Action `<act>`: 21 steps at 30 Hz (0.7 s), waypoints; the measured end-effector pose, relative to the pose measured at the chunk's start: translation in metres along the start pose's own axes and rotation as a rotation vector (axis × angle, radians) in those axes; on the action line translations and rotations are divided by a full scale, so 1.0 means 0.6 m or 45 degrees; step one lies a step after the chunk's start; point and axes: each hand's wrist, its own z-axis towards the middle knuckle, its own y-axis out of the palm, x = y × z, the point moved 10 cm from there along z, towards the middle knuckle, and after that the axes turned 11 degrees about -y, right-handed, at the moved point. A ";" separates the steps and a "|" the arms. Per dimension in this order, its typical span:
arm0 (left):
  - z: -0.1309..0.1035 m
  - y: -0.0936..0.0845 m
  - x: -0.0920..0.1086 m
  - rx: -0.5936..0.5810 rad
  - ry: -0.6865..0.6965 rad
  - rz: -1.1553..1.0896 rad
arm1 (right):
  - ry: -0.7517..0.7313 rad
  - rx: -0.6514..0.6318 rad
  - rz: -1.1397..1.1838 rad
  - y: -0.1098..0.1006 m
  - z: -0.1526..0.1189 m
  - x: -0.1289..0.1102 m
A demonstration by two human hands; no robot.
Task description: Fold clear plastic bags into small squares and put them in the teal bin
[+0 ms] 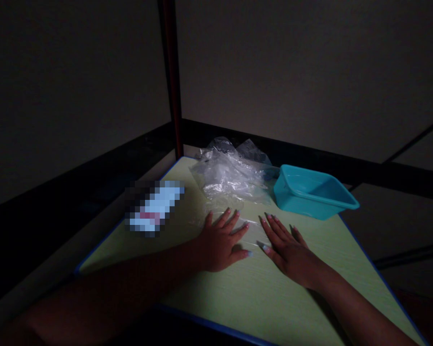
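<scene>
My left hand (221, 242) lies flat with its fingers spread, over what looks like a thin clear plastic sheet or bag (252, 222) on the table. To its right, my right hand (286, 250) is also stretched out, palm down, holding nothing. Its fingertips are close to the edge of the same clear plastic; whether they touch it I cannot tell. Beyond both hands sits a crumpled heap of clear plastic bags (231, 173). The flat plastic is so transparent that its full outline is hard to make out.
The pale yellow-green table (216, 307) has a blue edge and reaches into a corner between walls. At the back right stands a turquoise plastic basin (315, 194), close to the table's edge. A blurred-out, bright rectangular object (157, 206) lies at the left. The room is dim.
</scene>
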 end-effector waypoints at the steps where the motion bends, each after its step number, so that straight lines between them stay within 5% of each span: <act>1: 0.001 0.001 -0.007 0.005 -0.048 -0.005 | -0.002 0.005 -0.002 -0.001 0.000 0.000; 10: 0.009 -0.013 -0.043 0.128 -0.321 0.012 | -0.005 0.000 0.005 0.001 -0.002 0.003; 16: -0.012 -0.024 0.015 0.124 -0.025 -0.036 | 0.029 -0.058 -0.011 0.003 -0.002 0.003; 21: -0.040 -0.001 0.031 -0.011 -0.083 -0.069 | 0.016 -0.040 -0.010 0.004 -0.003 0.005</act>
